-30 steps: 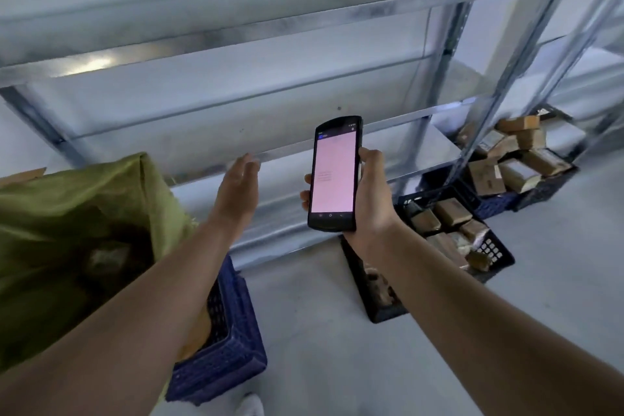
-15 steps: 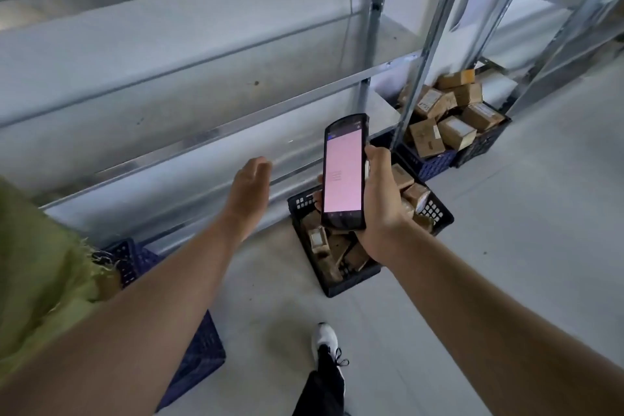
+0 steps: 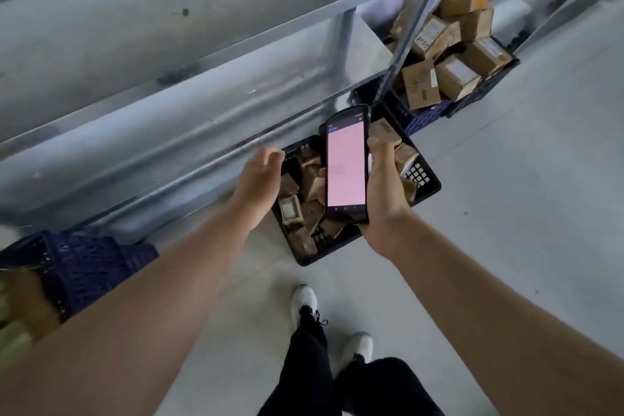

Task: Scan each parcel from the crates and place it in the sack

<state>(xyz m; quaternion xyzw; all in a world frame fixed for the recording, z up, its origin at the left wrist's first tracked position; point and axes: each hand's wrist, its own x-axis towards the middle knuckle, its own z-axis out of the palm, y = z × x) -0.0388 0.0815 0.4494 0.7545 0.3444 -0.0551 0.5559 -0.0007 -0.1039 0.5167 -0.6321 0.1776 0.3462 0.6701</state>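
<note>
My right hand (image 3: 383,192) grips a black handheld scanner (image 3: 346,167) with a lit pink screen, held upright over a black crate (image 3: 427,191) on the floor. Several small brown parcels (image 3: 312,184) lie jumbled in that crate. My left hand (image 3: 258,184) hovers just left of the crate with its fingers loosely curled and nothing in it. Farther back right, a blue crate (image 3: 422,118) and a dark crate (image 3: 486,88) hold larger cardboard parcels (image 3: 420,83). A scrap of the green sack (image 3: 10,338) shows at the far left edge.
A metal shelf rack (image 3: 189,105) runs along the wall behind the crates, its upright post (image 3: 408,30) standing between the black and blue crates. A dark blue crate (image 3: 81,267) sits at the left. My feet in white shoes (image 3: 304,300) stand on the grey floor.
The view has swung right and down, away from the sack and toward the black crate. Both hands now sit lower over the crate, and my left fingers have curled.
</note>
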